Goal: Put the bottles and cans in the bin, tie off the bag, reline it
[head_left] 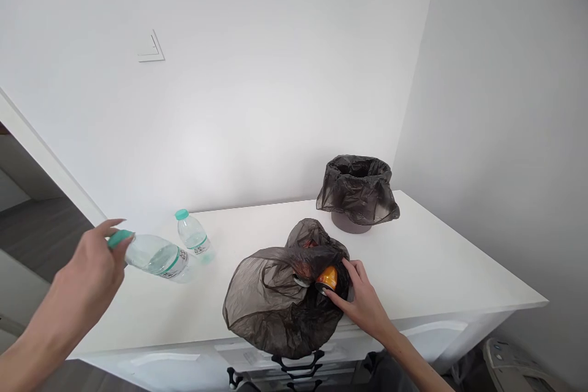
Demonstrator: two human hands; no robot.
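My left hand (94, 260) pinches the green cap of a clear plastic water bottle (158, 255), which is tilted sideways above the left side of the white cabinet top. A second bottle (193, 236) with the same cap stands behind it. At the front, a dark translucent trash bag (264, 294) lies crumpled, its lower edge hanging over the cabinet's front. My right hand (362, 300) is closed at the bag's opening, thumb against the end of an orange drink can (327, 278); part of its grip is hidden by the bag. Something reddish shows through the bag's film.
Behind the bag, a small bin (351, 223) lined with a dark bag (358, 196) stands near the wall. The white cabinet (459, 282) has drawers with black handles (298, 364). A grey appliance (512, 367) is at lower right. Walls border the back and right.
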